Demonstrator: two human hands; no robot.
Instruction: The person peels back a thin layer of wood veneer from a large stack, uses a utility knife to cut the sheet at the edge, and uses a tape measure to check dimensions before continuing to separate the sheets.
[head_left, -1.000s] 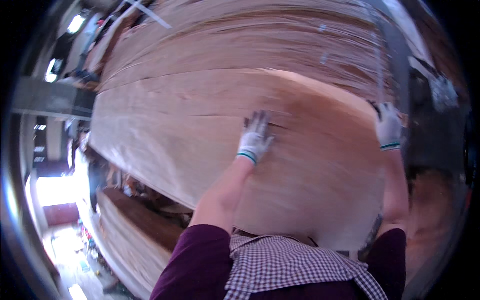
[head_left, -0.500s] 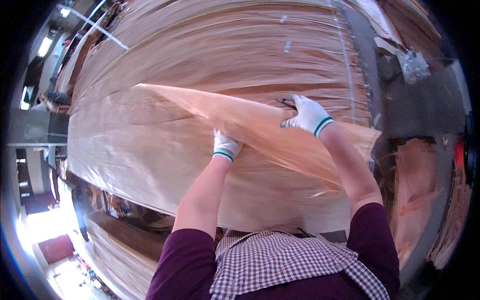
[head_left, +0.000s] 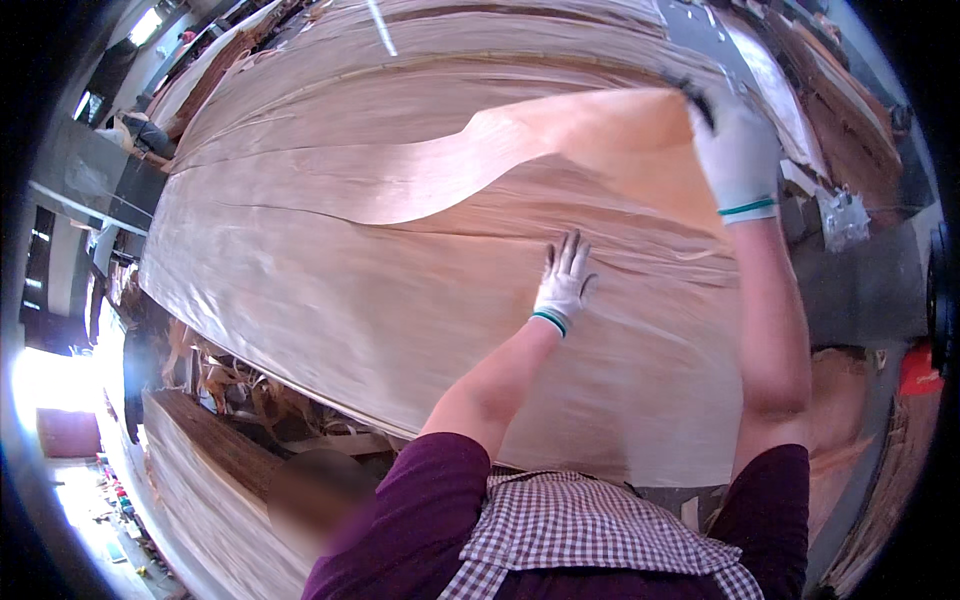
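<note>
A wide stack of thin wood veneer sheets [head_left: 330, 290] fills the view in front of me. My right hand [head_left: 735, 150], in a white glove with a green cuff band, grips the corner of the top veneer sheet [head_left: 590, 135] and holds it raised, so the sheet curls up off the stack. My left hand [head_left: 563, 283], gloved the same way, lies flat with fingers spread on the sheet beneath. Both forearms are bare, coming out of purple sleeves.
A second pile of veneer [head_left: 200, 480] lies lower left, below the stack's near edge. Grey machine surfaces [head_left: 860, 280] stand to the right, with more wood pieces [head_left: 830, 100] at upper right. A bright floor area [head_left: 60, 400] shows at far left.
My right hand has carried the gripped sheet corner up and to the right, lifting more of the sheet. My left hand has slid right and now presses the sheet beneath.
</note>
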